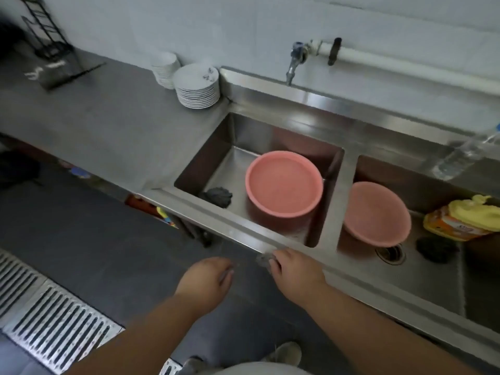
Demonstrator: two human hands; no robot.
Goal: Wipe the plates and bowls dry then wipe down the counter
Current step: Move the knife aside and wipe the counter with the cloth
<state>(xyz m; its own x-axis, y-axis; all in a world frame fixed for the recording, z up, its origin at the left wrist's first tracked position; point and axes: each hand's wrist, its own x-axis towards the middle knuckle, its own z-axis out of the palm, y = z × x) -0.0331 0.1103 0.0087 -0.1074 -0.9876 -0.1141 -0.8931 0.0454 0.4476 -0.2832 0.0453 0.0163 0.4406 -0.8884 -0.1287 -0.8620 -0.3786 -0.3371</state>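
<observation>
Both hands are hovering at the sink's (243, 234) front edge: left hand (208, 282) loosely curled, empty; right hand (295, 272) pinching something blurred (a cloth, perhaps), ready for the plates (197, 87).

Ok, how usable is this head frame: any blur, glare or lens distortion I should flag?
Head view: soft all over, with motion smear worst on the black rack top left and the clear bottle at the right edge; wide-angle bending tilts the counter and sink rim; mild glare on the steel behind the tap; both hands slightly blurred; the pink basins stay readable.
</observation>
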